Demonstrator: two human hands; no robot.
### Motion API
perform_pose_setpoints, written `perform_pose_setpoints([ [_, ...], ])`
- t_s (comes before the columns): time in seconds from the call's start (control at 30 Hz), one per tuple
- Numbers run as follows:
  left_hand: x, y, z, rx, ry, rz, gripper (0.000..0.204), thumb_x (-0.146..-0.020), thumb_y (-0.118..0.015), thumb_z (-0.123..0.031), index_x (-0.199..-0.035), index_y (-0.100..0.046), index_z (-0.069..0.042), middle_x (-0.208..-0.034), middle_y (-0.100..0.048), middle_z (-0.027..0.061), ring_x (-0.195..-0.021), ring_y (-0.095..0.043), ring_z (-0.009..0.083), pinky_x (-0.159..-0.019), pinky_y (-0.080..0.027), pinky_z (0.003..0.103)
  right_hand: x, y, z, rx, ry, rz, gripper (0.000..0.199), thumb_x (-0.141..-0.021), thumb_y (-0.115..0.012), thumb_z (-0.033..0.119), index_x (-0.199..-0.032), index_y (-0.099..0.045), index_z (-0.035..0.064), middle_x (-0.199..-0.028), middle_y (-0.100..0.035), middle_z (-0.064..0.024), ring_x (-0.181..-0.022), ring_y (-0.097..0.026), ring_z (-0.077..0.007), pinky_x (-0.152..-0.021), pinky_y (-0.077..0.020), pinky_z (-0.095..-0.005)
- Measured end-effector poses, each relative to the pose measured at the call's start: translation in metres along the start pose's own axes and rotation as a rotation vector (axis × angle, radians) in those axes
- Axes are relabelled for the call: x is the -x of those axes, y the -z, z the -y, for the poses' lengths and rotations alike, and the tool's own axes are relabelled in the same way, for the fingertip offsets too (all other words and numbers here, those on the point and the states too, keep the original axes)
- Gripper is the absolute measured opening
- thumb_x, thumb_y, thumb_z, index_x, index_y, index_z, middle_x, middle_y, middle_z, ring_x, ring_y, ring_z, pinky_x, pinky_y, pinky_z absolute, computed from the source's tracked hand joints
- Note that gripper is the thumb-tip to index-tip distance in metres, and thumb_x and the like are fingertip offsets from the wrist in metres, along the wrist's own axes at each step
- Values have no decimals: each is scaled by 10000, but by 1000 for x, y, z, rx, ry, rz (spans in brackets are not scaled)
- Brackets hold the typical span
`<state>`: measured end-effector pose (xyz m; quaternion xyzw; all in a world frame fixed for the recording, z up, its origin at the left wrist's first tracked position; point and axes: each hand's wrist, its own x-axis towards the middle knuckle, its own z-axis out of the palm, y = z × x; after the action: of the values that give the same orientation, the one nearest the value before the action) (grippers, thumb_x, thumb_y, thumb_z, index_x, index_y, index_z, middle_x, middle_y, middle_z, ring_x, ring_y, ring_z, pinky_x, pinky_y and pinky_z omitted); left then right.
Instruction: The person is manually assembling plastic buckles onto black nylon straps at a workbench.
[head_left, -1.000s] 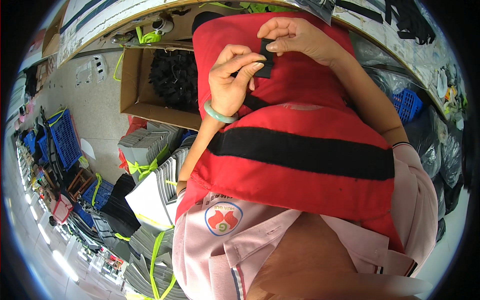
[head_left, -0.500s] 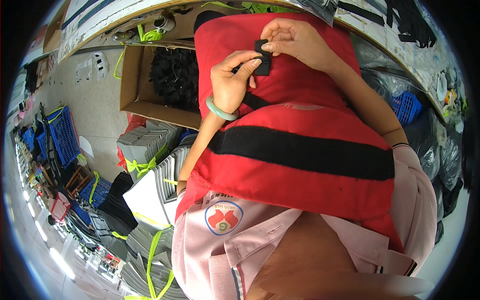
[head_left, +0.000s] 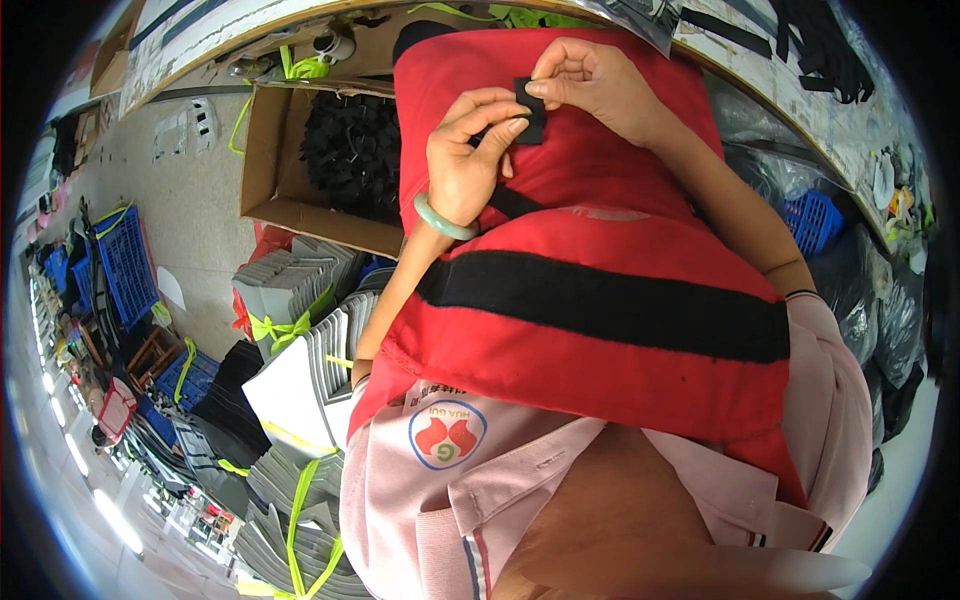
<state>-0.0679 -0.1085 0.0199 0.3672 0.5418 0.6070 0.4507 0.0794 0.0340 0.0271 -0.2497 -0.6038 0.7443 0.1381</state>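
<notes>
My left hand (head_left: 466,148), with a pale green bangle (head_left: 443,219) at its wrist, pinches a small black strip (head_left: 531,131) between thumb and forefinger. Its upper end is pinched by my right hand (head_left: 588,84). Both hands rest just over the red apron (head_left: 600,150) on my lap. The strip looks flat and perhaps doubled, but fingers cover part of it. Left of my hands stands an open cardboard box (head_left: 325,230) with a heap of small black pieces (head_left: 350,150) inside.
Grey sheet stacks (head_left: 300,285) tied with yellow-green strips stand at my left. A worktable edge (head_left: 800,150) curves along the top and right, with black straps (head_left: 830,55) on it. A blue basket (head_left: 812,220) and plastic bags (head_left: 850,290) sit at right; blue crates (head_left: 128,270) stand far left.
The black strip has shifted slightly, and less of its lower end shows past my left fingers. Both hands stay in nearly the same place, still pinching it.
</notes>
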Motion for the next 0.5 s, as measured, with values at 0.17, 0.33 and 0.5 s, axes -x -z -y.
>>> perform_pose_setpoints([
  [0.17, 3, 5, -18, -387, -228, -83, 175, -779, -688, 73, -936, -715, 1, -814, -618, 44, -755, -561, 117, -679, -431, 226, -18, -3, -20, 10, 21, -119, 148, -889, -667, 144, -950, -608, 22, -845, -645, -29, -749, -595, -73, -703, -493, -207],
  [0.33, 17, 86, -39, -666, -52, -2, 142, -854, -641, -8, -981, -700, 14, -922, -675, 67, -820, -635, 142, -593, -483, 255, -13, -6, -20, -48, -65, 24, 229, -912, -633, 134, -1102, -589, 14, -963, -651, -72, -792, -621, -102, -715, -508, -220],
  [0.5, 50, 199, -3, -172, 160, -645, 259, -970, -550, -172, -1132, -624, 17, -1021, -684, 107, -671, -639, 121, -466, -453, 205, 22, 26, 28, 434, 183, -284, 168, -913, -623, 138, -1040, -646, 29, -941, -662, -41, -821, -618, -98, -740, -499, -236],
])
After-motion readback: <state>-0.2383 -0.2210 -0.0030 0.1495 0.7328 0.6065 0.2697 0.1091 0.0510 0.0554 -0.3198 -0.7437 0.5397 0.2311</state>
